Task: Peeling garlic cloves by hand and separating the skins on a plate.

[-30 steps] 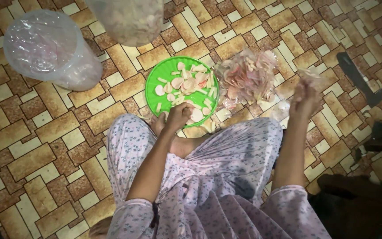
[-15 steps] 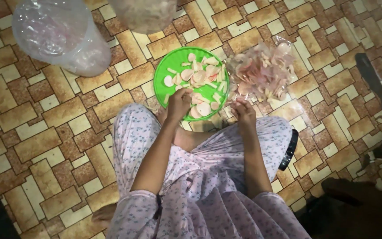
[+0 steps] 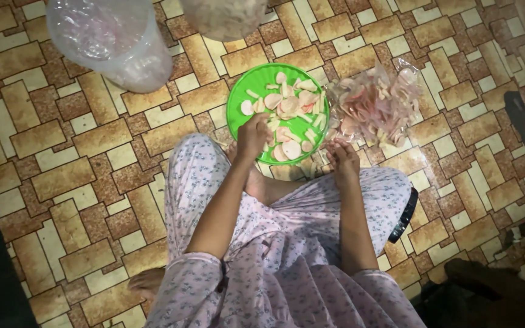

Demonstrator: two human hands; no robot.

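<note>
My left hand (image 3: pixel 254 135) rests on the near rim of the green plate (image 3: pixel 244 91) of pale slices on the tiled floor (image 3: pixel 62 176); whether its grip pinches a slice I cannot tell. My right hand (image 3: pixel 343 159), fingers curled, hovers beside the plate, near the clear bag of peels (image 3: pixel 375 106).

Tiled floor (image 3: pixel 62 176), brown and cream blocks in a basket-weave pattern. Lying directly on it: a round green plate (image 3: pixel 244 91) bearing pale slices; just beside it to the right, a clear plastic sheet (image 3: pixel 375 106) heaped with pinkish peelings; at upper left, a crumpled transparent plastic bag (image 3: pixel 110 39); at the right edge, a dark strap (image 3: pixel 521 124).
</note>
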